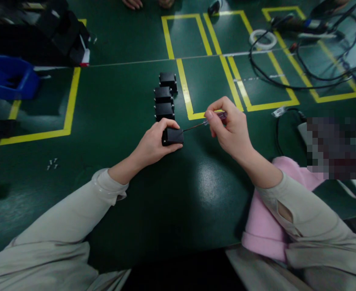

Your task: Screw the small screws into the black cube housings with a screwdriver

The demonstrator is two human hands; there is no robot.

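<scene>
My left hand [155,141] is closed around a small black box [174,136], fingers on its far side and thumb on the near side. In my right hand [229,129] is a screwdriver [194,126] with a clear purplish handle, pinched between thumb and fingers. Its thin shaft points left, and the tip meets the right end of the box. Whether the tip sits in a screw is too small to tell. Just beyond my left hand, several similar black boxes [164,93] stand in a row, with small shiny screws at their ends.
Loose screws [52,163] lie at the left. A blue bin [11,79] stands at the far left. Cables [257,72], a white tape roll [263,39] and a pink cloth [265,226] are at the right. Another person's hand [133,4] shows across the green table [120,97].
</scene>
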